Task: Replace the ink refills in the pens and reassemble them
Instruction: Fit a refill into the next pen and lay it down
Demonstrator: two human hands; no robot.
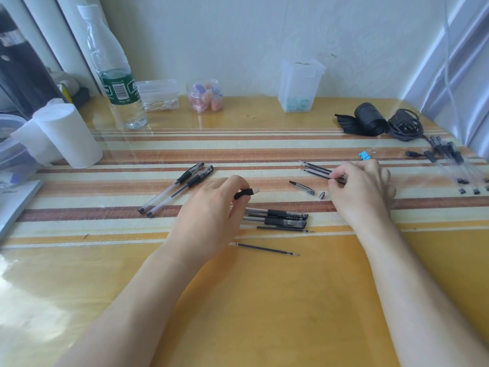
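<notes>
While the left hand [211,205] grips a pen barrel [244,193] by its black grip section, the right hand [362,189] pinches one of the ink refills [316,169] lying just beyond. Two capped pens [277,218] and two loose refills [267,249] rest between the forearms on the table [264,300].

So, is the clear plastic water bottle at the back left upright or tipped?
Upright: the clear plastic water bottle stands on its base on the striped table, neck pointing up.

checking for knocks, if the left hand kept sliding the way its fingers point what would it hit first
Probably the loose pen cap, lying right of the left hand and its black grip piece; depth is unclear.
</notes>
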